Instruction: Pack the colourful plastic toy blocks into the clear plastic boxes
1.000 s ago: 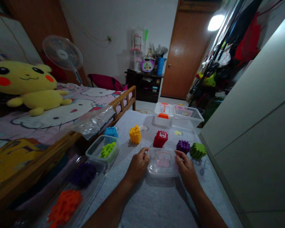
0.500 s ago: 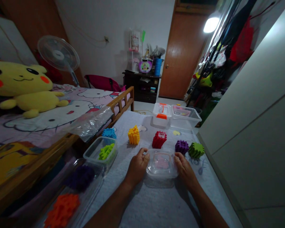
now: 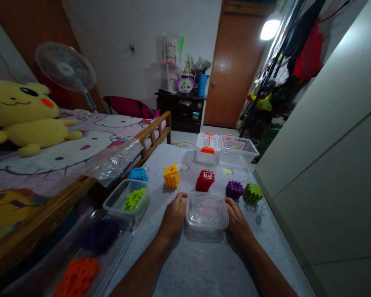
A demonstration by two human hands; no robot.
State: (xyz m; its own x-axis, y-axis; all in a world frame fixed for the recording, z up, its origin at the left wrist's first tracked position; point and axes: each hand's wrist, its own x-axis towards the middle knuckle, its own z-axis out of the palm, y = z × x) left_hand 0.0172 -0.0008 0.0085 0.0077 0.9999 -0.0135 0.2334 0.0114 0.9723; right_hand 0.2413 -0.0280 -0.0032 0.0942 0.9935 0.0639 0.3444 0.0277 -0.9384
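A clear plastic food container (image 3: 206, 225) with a see-through lid sits in front of me on the grey cloth. My left hand (image 3: 174, 212) grips its left side, thumb near the lid's edge, and my right hand (image 3: 235, 214) grips the right side. Just behind the container stands a red block cube (image 3: 205, 180) with a white window piece. To the right of that are a purple block cube (image 3: 234, 189) and a green block cube (image 3: 253, 193). A yellow block cube (image 3: 171, 176) stands to the left of the red one.
On the left, an open clear tub (image 3: 111, 202) holds lime green pieces (image 3: 135, 199), with a blue block cube (image 3: 138, 173) behind it. Nearer lies a tray with purple pieces (image 3: 100, 236) and orange pieces (image 3: 77, 277). An orange-latched box (image 3: 207, 150) and a clear bin (image 3: 238, 150) stand at the far end.
The view has shifted slightly, so the scene sits a little further left. Both hands keep their grip on the container, which stays in about the same place on the cloth.
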